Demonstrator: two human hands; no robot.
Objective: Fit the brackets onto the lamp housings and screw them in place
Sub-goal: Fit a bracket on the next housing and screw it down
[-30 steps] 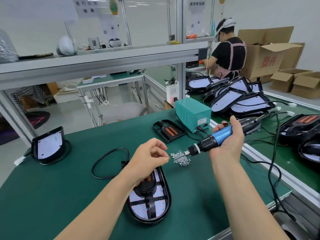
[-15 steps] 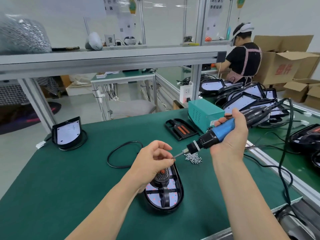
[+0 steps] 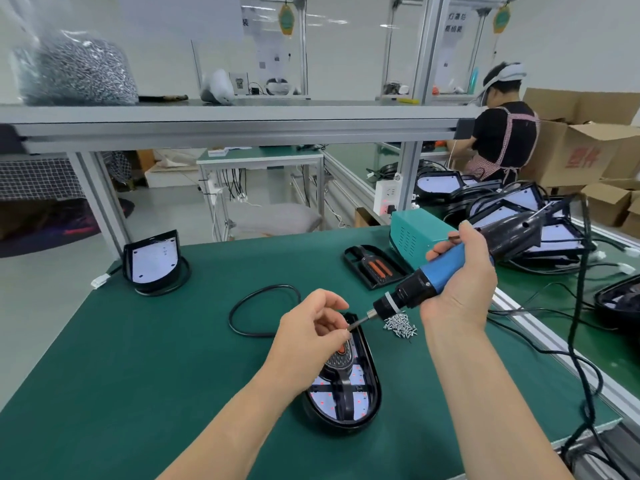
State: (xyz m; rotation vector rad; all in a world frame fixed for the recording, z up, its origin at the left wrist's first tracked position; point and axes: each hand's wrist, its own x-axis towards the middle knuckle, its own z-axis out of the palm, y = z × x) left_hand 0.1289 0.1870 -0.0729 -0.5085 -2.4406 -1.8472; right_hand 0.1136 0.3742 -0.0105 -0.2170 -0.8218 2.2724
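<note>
Head view: right hand (image 3: 457, 289) grips screwdriver (image 3: 446, 268); left hand (image 3: 311, 334) pinches its bit (image 3: 358, 322); red print on carton (image 3: 585, 157) unreadable.

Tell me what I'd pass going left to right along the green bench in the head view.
First a small black lamp housing → black cable loop → lamp housing under the left hand → pile of screws → right hand gripping the electric screwdriver.

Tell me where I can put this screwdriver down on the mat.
Widest bare mat: left of the lamp housing, in front of the small lamp and cable loop. A narrower strip lies right of the housing, below the screws. Crowded at the back right: screws, tray, teal box.
</note>
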